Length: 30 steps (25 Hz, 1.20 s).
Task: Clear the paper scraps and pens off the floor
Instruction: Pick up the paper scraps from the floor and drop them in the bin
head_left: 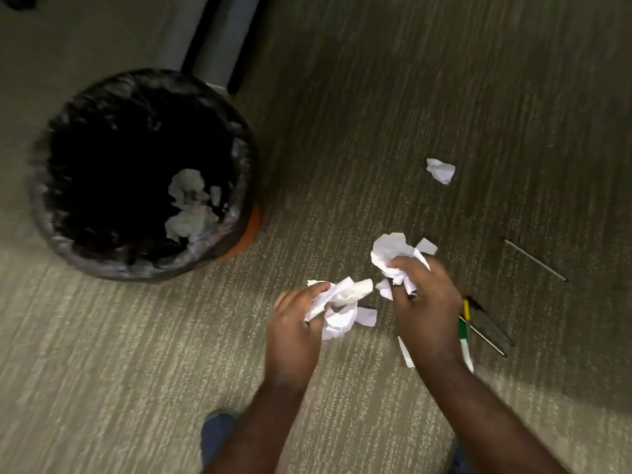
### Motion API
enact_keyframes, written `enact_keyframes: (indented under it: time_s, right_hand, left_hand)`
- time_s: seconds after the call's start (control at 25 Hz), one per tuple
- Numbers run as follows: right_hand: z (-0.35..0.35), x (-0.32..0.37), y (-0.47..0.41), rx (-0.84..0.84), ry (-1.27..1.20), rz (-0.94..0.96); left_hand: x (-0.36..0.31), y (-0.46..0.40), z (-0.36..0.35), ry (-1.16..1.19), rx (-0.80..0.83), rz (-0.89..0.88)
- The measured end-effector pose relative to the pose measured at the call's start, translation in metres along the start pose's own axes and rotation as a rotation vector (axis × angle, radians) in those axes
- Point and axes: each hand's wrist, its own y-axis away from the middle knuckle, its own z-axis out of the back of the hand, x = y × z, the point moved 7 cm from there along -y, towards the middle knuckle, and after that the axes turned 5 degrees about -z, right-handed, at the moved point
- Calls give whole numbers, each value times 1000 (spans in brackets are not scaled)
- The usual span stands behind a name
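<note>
My left hand (pixel 294 323) grips a bunch of crumpled white paper scraps (pixel 342 306) above the carpet. My right hand (pixel 424 302) is closed on another crumpled wad of paper (pixel 393 251). One crumpled scrap (pixel 441 170) lies alone on the carpet further away. A small flat scrap (pixel 366 316) lies between my hands, and a thin strip (pixel 406 354) shows beside my right wrist. Several pens lie to the right: a green, yellow and white one (pixel 465 340), two dark ones (pixel 492 331), and one apart (pixel 535 260).
A round bin (pixel 246 234) lined with a black bag stands at the left, with crumpled paper (pixel 189 206) inside it. Grey metal furniture legs (pixel 219 39) rise behind the bin. My blue shoe (pixel 215 436) is at the bottom edge on the grey-green carpet.
</note>
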Motion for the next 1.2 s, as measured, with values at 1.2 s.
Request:
enact_keyframes:
  time_s: [1.2]
  right_hand:
    - [-33,-127,64,126,80,-229]
  left_hand:
    - [28,12,0,-12,317,-120]
